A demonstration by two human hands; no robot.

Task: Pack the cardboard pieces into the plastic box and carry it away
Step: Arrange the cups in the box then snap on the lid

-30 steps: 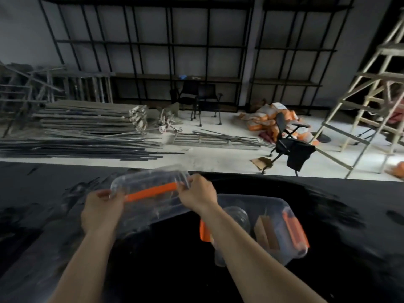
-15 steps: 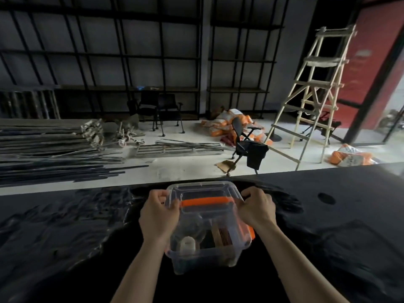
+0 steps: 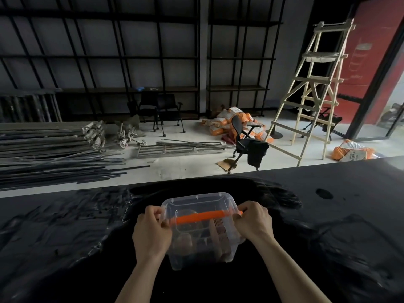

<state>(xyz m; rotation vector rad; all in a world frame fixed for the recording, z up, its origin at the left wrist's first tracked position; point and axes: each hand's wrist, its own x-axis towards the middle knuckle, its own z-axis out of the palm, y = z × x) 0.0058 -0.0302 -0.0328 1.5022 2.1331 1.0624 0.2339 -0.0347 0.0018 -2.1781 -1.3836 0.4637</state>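
one desk [image 3: 328,226], covered in a dark crinkled sheet. one clear plastic box [image 3: 201,254] stands on it toward the near edge, about midway along, lid [image 3: 196,203] on. judged light, with thin walls that may flex and a smooth skin that may slip; the two short ends under the rim look the soundest hold for carrying. two hands: the left hand [image 3: 150,232] clasps the left end, fingers [image 3: 156,213] curled over the lid edge; the right hand [image 3: 253,221] clasps the right end, fingers [image 3: 242,209] pinching the tip of the handle. one orange handle [image 3: 200,217] lies across the lid. cardboard pieces [image 3: 219,231] stand on edge inside; count cannot be told through the plastic. judged stiff, light, not fragile.
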